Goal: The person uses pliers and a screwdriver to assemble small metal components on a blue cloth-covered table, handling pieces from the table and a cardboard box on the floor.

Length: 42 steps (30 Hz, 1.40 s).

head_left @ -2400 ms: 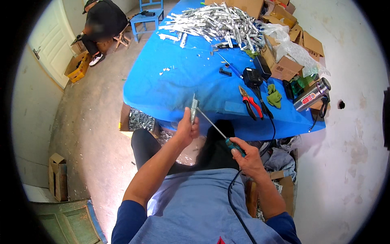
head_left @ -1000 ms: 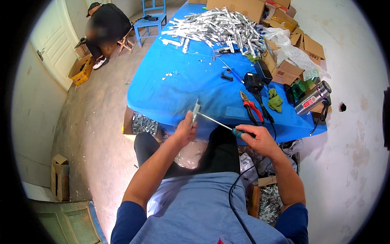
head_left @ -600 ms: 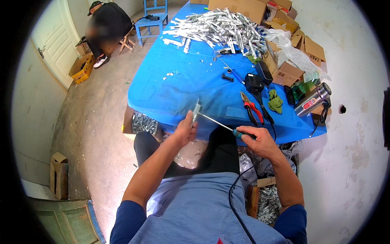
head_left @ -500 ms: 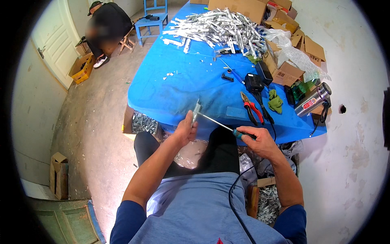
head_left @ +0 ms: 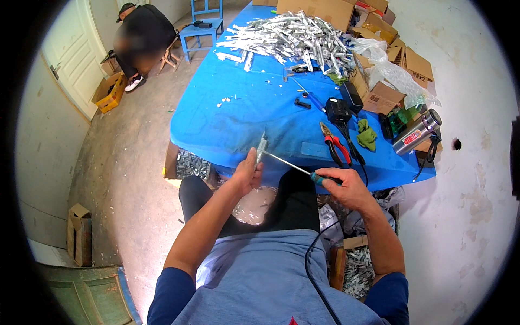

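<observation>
My left hand point(head_left: 247, 173) is closed around a slim silver-grey metal piece point(head_left: 262, 146), held upright over the near edge of the blue-covered table point(head_left: 208, 122). A thin pointed end sticks up from the top of that piece. In my right hand point(head_left: 349, 188) is a screwdriver point(head_left: 290, 163) with a teal and dark handle, its shaft pointing left. The screwdriver's tip meets the side of the metal piece just above my left fingers; whether it sits in a slot is too small to tell. A heap of similar-looking silvery pieces point(head_left: 295, 38) covers the far part of the table.
Red-handled pliers point(head_left: 337, 147), a black power adapter point(head_left: 338, 110), a green cloth point(head_left: 367, 135) and a steel flask point(head_left: 417, 133) lie on the right. Cardboard boxes point(head_left: 382, 97) line the wall side. A parts box point(head_left: 170, 161) stands below the table; another person point(head_left: 145, 32) sits far left.
</observation>
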Each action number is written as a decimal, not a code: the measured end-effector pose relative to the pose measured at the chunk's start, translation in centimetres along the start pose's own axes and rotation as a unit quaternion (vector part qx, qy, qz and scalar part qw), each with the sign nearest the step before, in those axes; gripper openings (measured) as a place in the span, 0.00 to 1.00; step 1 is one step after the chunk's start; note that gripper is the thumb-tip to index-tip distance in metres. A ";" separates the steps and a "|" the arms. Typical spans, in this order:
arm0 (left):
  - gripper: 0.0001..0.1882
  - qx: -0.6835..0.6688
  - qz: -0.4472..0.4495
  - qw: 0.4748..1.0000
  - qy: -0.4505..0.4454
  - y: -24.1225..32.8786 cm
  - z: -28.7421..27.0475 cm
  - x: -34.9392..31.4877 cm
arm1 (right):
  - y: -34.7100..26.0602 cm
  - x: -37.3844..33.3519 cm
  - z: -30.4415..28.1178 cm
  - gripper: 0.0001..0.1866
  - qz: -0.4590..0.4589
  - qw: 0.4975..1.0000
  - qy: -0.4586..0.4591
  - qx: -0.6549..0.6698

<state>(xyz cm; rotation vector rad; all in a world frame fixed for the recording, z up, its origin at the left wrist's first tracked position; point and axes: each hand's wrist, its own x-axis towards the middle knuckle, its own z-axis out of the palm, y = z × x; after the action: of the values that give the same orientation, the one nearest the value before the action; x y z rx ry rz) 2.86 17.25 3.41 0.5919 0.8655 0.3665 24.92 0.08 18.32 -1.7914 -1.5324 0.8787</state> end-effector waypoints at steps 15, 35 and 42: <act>0.31 -0.007 0.021 0.999 0.035 -0.2 0.7 0.4 | 0.4 0.2 0.1 0.17 0.063 0.991 -0.035 0.117; 0.31 -0.022 0.009 0.998 0.055 0.5 0.8 0.6 | 4.2 1.5 1.4 0.18 0.102 0.960 -0.064 0.254; 0.31 -0.018 0.016 0.998 0.056 0.6 0.4 1.0 | 8.0 0.3 5.3 0.21 0.164 0.896 -0.049 0.410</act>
<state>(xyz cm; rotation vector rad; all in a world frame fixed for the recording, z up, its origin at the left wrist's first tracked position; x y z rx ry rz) 3.74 18.11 3.35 0.5574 0.9567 0.4471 25.33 -0.53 8.79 -1.3702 -0.7022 1.5174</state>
